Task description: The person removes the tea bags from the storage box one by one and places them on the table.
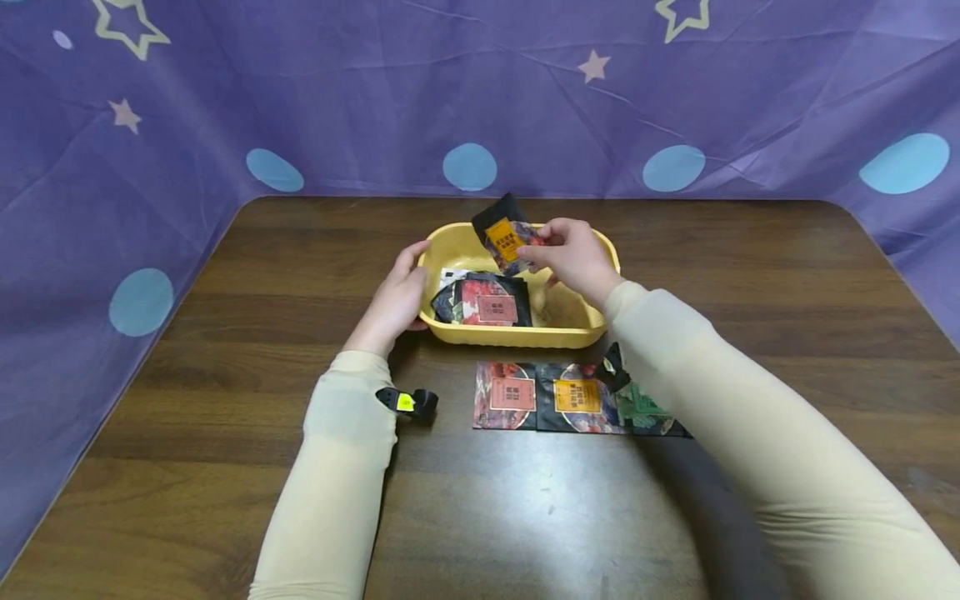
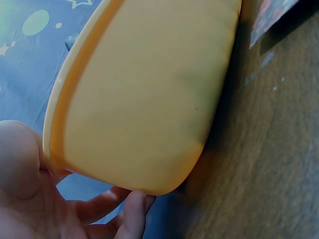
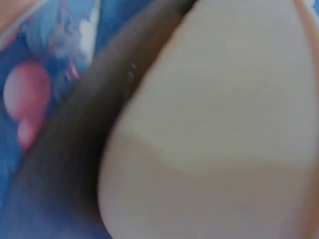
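A yellow plastic basin [image 1: 517, 336] sits on the wooden table. My left hand [image 1: 393, 300] grips its left end, and the left wrist view shows the thumb by the rim and fingertips lower on the basin wall [image 2: 144, 109]. Over the basin's opening, my right hand [image 1: 577, 260] pinches a dark sachet with an orange label [image 1: 504, 237], tilted. Several sachets lie inside the basin on the left, a pink-labelled sachet [image 1: 491, 302] on top. The right wrist view is blurred and mostly filled by the basin's pale wall [image 3: 214, 114].
In front of the basin lie a pink-labelled sachet [image 1: 504, 393], an orange-labelled sachet [image 1: 576, 398] and a green-labelled sachet [image 1: 647, 408] in a row, the last partly hidden by the right sleeve. A purple patterned cloth [image 1: 360, 100] hangs behind the table [image 1: 247, 350].
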`<state>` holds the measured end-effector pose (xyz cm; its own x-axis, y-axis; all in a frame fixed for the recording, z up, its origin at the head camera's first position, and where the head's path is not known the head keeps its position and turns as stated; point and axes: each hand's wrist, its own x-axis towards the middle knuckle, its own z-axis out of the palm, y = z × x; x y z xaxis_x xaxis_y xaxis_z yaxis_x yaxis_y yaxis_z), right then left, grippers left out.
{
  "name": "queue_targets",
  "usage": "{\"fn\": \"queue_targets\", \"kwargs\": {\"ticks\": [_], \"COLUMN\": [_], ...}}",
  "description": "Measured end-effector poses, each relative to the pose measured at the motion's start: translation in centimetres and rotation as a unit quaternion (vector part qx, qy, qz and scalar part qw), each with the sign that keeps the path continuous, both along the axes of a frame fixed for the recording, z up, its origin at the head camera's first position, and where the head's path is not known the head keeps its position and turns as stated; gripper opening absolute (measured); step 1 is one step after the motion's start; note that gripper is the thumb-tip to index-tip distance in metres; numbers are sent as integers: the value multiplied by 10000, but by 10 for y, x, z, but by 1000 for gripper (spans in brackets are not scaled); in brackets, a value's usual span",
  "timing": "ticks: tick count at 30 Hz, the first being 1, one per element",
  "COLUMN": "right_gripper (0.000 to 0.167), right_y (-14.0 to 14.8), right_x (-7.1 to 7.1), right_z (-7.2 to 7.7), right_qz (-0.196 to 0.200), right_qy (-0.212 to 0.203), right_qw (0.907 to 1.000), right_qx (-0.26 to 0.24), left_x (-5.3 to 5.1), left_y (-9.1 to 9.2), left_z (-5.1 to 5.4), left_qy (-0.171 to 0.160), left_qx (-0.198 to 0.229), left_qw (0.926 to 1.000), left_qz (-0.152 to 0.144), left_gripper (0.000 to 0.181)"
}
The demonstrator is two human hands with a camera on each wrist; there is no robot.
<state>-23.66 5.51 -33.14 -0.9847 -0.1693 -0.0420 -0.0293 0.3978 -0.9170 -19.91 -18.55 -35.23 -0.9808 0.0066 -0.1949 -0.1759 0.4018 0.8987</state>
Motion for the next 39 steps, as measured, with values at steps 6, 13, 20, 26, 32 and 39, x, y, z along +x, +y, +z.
{"fn": "queue_targets", "kwargs": {"ticks": [6,13,20,26,32,39], "right_gripper": [15,30,41,23,9,19], "right_y": [16,33,41,38,32,25], "right_x": [2,11,26,46,70,94], "right_z": [17,41,52,51,46,31], "right_qz": [-97,-90,26,470,855,1245], "right_qy": [614,889,901,815,368,-763], "right_qw": [9971,9941,9874,9809,9856,9822], "right_qx": [-446,-623,-1300,-1704,-1413,-1180], "left_x": [1,1,1,2,2,1], "left_y": [-1,-2,-3,-2,-1,-3], "left_z": [2,4,3,3,3,2], "left_qy": [-53,-51,-45,-39,-50,-27], "left_qx": [-24,4,-23,-56,-72,-63], "left_qw": [10000,10000,10000,10000,9999,9999], "left_qz": [27,45,74,68,82,89], "left_gripper": [52,53,52,53,53,53]}}
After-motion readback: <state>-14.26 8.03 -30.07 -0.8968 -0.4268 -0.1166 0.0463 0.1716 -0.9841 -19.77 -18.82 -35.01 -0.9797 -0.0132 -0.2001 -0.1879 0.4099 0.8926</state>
